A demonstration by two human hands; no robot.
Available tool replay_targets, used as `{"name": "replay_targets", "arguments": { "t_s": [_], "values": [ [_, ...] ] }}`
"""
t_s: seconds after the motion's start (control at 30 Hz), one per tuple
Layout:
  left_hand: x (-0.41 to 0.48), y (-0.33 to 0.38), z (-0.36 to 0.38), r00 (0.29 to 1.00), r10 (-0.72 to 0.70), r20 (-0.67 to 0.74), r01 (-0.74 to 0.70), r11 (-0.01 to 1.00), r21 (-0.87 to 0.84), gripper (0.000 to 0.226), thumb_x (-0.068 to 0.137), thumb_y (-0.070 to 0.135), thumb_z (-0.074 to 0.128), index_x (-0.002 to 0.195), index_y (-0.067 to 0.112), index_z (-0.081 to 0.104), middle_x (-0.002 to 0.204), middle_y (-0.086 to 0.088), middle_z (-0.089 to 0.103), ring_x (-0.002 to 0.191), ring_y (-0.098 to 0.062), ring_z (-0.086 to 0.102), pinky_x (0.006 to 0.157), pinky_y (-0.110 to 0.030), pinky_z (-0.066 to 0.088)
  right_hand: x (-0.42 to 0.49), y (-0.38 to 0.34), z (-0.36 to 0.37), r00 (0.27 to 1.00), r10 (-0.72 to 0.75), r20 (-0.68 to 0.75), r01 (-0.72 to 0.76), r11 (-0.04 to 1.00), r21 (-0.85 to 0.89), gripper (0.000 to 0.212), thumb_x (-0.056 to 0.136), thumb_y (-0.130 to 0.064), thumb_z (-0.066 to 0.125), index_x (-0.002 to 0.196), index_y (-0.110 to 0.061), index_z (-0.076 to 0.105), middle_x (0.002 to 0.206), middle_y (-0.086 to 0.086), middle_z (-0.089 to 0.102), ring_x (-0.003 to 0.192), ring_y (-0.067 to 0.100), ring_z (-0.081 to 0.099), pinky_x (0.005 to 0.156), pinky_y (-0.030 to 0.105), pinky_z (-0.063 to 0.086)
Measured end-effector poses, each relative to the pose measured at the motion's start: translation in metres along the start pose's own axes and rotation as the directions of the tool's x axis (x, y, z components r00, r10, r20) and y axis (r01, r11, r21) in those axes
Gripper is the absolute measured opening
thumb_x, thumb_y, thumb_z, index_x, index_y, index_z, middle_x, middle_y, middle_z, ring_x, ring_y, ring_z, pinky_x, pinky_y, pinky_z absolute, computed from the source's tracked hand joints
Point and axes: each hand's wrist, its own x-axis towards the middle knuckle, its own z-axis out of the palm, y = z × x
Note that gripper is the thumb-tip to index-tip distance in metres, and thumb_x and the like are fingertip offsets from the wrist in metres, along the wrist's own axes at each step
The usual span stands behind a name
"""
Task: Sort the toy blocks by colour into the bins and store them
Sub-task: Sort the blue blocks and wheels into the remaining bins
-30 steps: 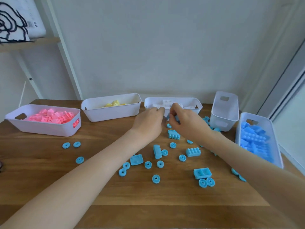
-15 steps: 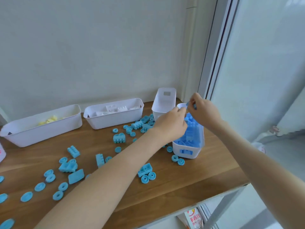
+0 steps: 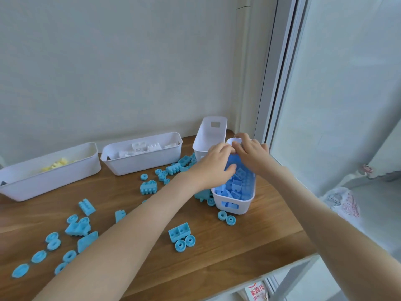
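Note:
The white bin of blue blocks [image 3: 233, 210] stands near the table's right edge. Both my hands hover over its far half. My left hand [image 3: 213, 165] lies palm down with loosely curved fingers and the thumb apart. My right hand [image 3: 252, 154] reaches in from the right, its fingertips bent down at the bin's far rim and meeting the left fingertips. Whatever is between the fingertips is hidden. Several light-blue blocks [image 3: 179, 232] and wheels [image 3: 226, 217] lie loose on the wooden table [image 3: 217, 263].
A bin of white blocks [image 3: 141, 164] and a bin of yellow blocks [image 3: 50, 179] stand along the wall. An empty white bin [image 3: 211, 135] sits behind the blue one. The table ends just right of the bin, beside a window frame [image 3: 280, 83].
My view swung right from the table's middle to its right end. Both hands moved from in front of the white-block bin to over the blue bin and have dropped lower into it.

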Motion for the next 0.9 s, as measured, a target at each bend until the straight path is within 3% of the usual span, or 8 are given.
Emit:
{"name": "replay_targets", "arguments": {
  "t_s": [0.1,0.17,0.33,0.47,0.57,0.67,0.77,0.9],
  "values": [
    [0.001,-0.011,-0.006,0.983,-0.058,-0.175,0.084,0.986,0.142,0.04,0.094,0.01,0.043,0.133,0.007,0.037,0.139,-0.007,0.033,0.125,-0.022,0.034,0.102,-0.031,0.032,0.006,0.0,-0.006,0.99,0.133,0.047,-0.141,0.947,0.289,0.028,0.098,-0.022,0.027,0.121,-0.018,0.044,0.131,0.0,0.047,0.111,0.025,0.042,0.091,0.04,0.025],
    [0.004,-0.021,-0.009,0.978,-0.105,-0.182,0.147,0.959,0.24,0.047,0.091,0.006,0.044,0.137,0.007,0.034,0.144,-0.009,0.03,0.127,-0.027,0.032,0.103,-0.034,0.03,0.01,-0.001,-0.007,0.985,0.163,0.053,-0.171,0.919,0.356,0.033,0.097,-0.026,0.033,0.128,-0.018,0.039,0.121,0.001,0.056,0.114,0.022,0.041,0.096,0.038,0.024],
    [0.006,-0.05,-0.005,0.972,-0.224,-0.072,0.235,0.897,0.374,0.051,0.092,0.014,0.047,0.141,0.015,0.034,0.151,-0.006,0.024,0.137,-0.026,0.021,0.109,-0.038,0.017,0.016,-0.018,-0.008,0.997,0.08,0.022,-0.083,0.95,0.301,0.033,0.097,-0.027,0.04,0.128,-0.019,0.042,0.119,-0.002,0.055,0.116,0.021,0.042,0.098,0.038,0.024],
    [0.01,-0.051,-0.001,0.964,-0.22,-0.146,0.261,0.881,0.395,0.019,0.095,0.02,0.048,0.113,0.013,0.052,0.12,-0.004,0.053,0.119,-0.025,0.039,0.097,-0.036,0.025,0.023,-0.041,-0.003,0.997,-0.034,0.068,0.023,0.985,0.168,0.038,0.095,-0.033,0.042,0.132,-0.023,0.04,0.129,-0.003,0.05,0.121,0.02,0.038,0.099,0.037,0.022],
    [0.012,-0.045,-0.003,0.975,-0.153,-0.163,0.207,0.895,0.396,0.017,0.094,0.008,0.044,0.109,0.011,0.052,0.103,-0.005,0.06,0.108,-0.025,0.049,0.09,-0.035,0.03,0.025,-0.054,0.002,0.989,-0.062,0.136,0.057,0.998,0.036,0.043,0.093,-0.034,0.043,0.135,-0.025,0.038,0.134,-0.004,0.046,0.124,0.021,0.036,0.104,0.04,0.02],
    [0.008,-0.045,-0.01,0.977,-0.075,-0.202,0.149,0.913,0.38,0.025,0.089,-0.001,0.043,0.112,0.008,0.05,0.103,-0.007,0.062,0.103,-0.027,0.052,0.087,-0.035,0.033,0.022,-0.064,0.005,0.997,-0.046,0.057,0.046,0.999,0.001,0.038,0.093,-0.03,0.041,0.13,-0.021,0.042,0.127,-0.003,0.051,0.119,0.02,0.038,0.103,0.04,0.019],
    [-0.003,-0.046,-0.024,0.969,-0.007,-0.247,0.101,0.923,0.371,0.021,0.088,-0.005,0.042,0.102,0.008,0.05,0.099,-0.009,0.06,0.097,-0.027,0.052,0.074,-0.03,0.03,0.018,-0.073,0.001,0.997,-0.069,-0.042,0.069,0.998,0.001,0.033,0.095,-0.033,0.038,0.122,-0.019,0.05,0.116,-0.004,0.055,0.115,0.019,0.042,0.102,0.036,0.016],
    [-0.03,-0.046,-0.044,0.938,0.006,-0.345,0.131,0.919,0.372,0.017,0.09,-0.006,0.043,0.1,0.006,0.051,0.094,-0.01,0.06,0.089,-0.026,0.053,0.067,-0.028,0.024,0.014,-0.088,-0.007,0.966,-0.189,-0.178,0.197,0.98,0.033,0.04,0.092,-0.041,0.035,0.117,-0.021,0.058,0.107,-0.007,0.06,0.111,0.02,0.046,0.094,0.029,0.015]
  ]
}}
